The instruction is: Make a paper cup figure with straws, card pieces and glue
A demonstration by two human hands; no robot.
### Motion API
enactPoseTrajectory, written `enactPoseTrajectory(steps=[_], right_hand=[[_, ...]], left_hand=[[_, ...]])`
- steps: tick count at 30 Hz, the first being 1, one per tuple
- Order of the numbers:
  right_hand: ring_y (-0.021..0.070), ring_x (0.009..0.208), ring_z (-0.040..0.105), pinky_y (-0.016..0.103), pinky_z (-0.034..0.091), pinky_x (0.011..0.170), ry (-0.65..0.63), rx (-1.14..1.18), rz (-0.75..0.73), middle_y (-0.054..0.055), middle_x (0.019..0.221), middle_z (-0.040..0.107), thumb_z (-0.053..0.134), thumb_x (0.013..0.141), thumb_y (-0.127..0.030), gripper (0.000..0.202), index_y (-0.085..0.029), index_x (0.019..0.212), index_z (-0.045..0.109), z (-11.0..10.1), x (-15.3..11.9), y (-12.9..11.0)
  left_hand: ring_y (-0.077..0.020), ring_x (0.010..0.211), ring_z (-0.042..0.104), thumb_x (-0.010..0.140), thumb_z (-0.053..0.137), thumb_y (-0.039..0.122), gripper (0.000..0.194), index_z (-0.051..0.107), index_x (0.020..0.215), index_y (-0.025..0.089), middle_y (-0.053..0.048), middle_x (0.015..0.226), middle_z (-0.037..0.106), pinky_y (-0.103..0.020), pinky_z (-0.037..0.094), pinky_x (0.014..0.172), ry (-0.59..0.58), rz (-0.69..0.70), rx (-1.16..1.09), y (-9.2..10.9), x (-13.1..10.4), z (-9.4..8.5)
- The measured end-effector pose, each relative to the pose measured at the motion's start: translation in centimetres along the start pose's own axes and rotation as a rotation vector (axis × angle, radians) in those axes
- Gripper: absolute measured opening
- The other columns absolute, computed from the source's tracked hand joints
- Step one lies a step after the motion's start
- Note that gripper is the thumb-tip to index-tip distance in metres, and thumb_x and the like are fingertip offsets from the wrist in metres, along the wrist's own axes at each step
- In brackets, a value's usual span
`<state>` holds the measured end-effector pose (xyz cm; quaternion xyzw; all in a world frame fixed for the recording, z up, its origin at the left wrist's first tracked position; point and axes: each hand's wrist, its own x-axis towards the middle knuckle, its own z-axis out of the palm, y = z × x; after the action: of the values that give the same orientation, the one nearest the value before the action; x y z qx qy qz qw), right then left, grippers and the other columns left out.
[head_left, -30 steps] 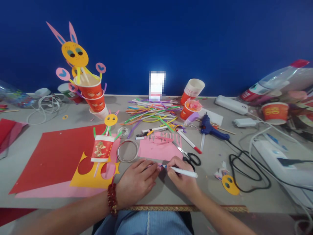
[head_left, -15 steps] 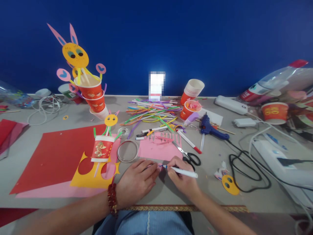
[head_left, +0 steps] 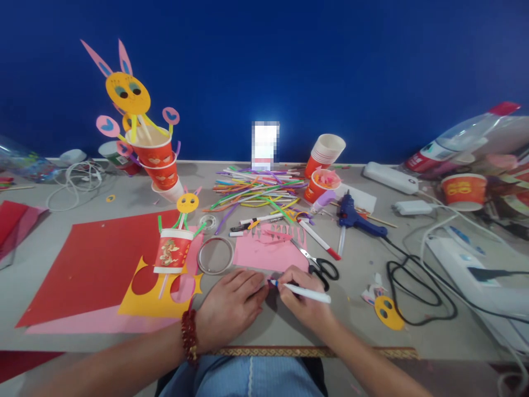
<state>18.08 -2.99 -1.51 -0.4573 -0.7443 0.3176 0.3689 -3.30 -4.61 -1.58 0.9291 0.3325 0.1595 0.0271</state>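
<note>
My right hand (head_left: 303, 298) is closed round a white marker (head_left: 309, 293) with a blue tip. That tip meets a small pink paper piece (head_left: 270, 282) on the table, mostly covered by my fingers. Lying flat beside it, my left hand (head_left: 233, 300) holds the piece down with its fingertips. Just beyond my hands is a cut pink sheet (head_left: 268, 253). Black-handled scissors (head_left: 318, 266) lie by my right hand, their blades over the sheet. A roll of tape (head_left: 215, 256) rests past my left hand.
At left, a paper cup figure (head_left: 172, 251) stands near yellow cut-outs and a red sheet (head_left: 99, 270); a taller stacked-cup rabbit (head_left: 128, 94) rises behind. Colourful pipe cleaners (head_left: 256, 187) lie at the back. To the right are a blue glue gun (head_left: 357, 218), its cable and a power strip (head_left: 463, 275).
The marker and my right hand have shifted slightly left, bringing the tip nearer my left fingertips. My left hand stays almost where it was.
</note>
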Motion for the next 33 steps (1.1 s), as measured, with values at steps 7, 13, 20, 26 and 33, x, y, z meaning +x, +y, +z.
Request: enactPoseTrajectory(steps=[7, 13, 20, 26, 33], right_hand=[[0.0131, 0.051, 0.055, 0.023, 0.041, 0.053, -0.018, -0.041, 0.002, -0.003, 0.06, 0.06, 0.05, 0.083, -0.016, 0.013, -0.022, 0.073, 0.054, 0.09, -0.13, 0.32], [0.0135, 0.052, 0.055, 0.023, 0.04, 0.054, -0.031, -0.054, 0.008, -0.003, 0.061, 0.06, 0.05, 0.083, -0.017, 0.011, -0.022, 0.074, 0.054, 0.12, -0.12, 0.27], [0.0132, 0.053, 0.055, 0.023, 0.04, 0.055, -0.045, -0.042, 0.013, -0.003, 0.062, 0.059, 0.05, 0.085, -0.017, 0.012, -0.021, 0.075, 0.055, 0.26, -0.23, 0.53], [0.0133, 0.053, 0.054, 0.023, 0.039, 0.054, -0.058, -0.054, 0.016, -0.003, 0.061, 0.057, 0.05, 0.085, -0.018, 0.012, -0.021, 0.074, 0.054, 0.2, -0.29, 0.64], [0.0132, 0.053, 0.054, 0.023, 0.039, 0.055, -0.061, -0.046, 0.015, -0.003, 0.061, 0.056, 0.049, 0.085, -0.018, 0.013, -0.021, 0.074, 0.054, 0.11, -0.14, 0.48]], left_hand=[[-0.024, 0.113, 0.062, 0.095, 0.055, 0.027, 0.032, 0.06, 0.124, 0.015, -0.01, 0.122, 0.067, -0.041, 0.05, 0.099, -0.006, -0.014, -0.011, 0.07, -0.02, 0.09], [-0.0243, 0.114, 0.062, 0.095, 0.055, 0.028, 0.032, 0.061, 0.123, 0.016, -0.011, 0.123, 0.066, -0.041, 0.049, 0.1, -0.006, -0.019, -0.011, -0.01, -0.03, 0.21], [-0.0237, 0.113, 0.062, 0.093, 0.058, 0.027, 0.031, 0.061, 0.121, 0.015, -0.011, 0.12, 0.067, -0.041, 0.05, 0.099, 0.01, -0.016, -0.016, 0.02, 0.08, 0.2], [-0.0235, 0.115, 0.06, 0.093, 0.059, 0.028, 0.032, 0.061, 0.122, 0.015, -0.008, 0.122, 0.067, -0.04, 0.047, 0.102, 0.012, -0.007, -0.023, -0.05, -0.02, 0.22], [-0.0234, 0.116, 0.059, 0.095, 0.057, 0.029, 0.032, 0.061, 0.123, 0.015, -0.006, 0.124, 0.067, -0.04, 0.045, 0.102, 0.007, 0.005, -0.013, -0.03, -0.1, 0.29]])
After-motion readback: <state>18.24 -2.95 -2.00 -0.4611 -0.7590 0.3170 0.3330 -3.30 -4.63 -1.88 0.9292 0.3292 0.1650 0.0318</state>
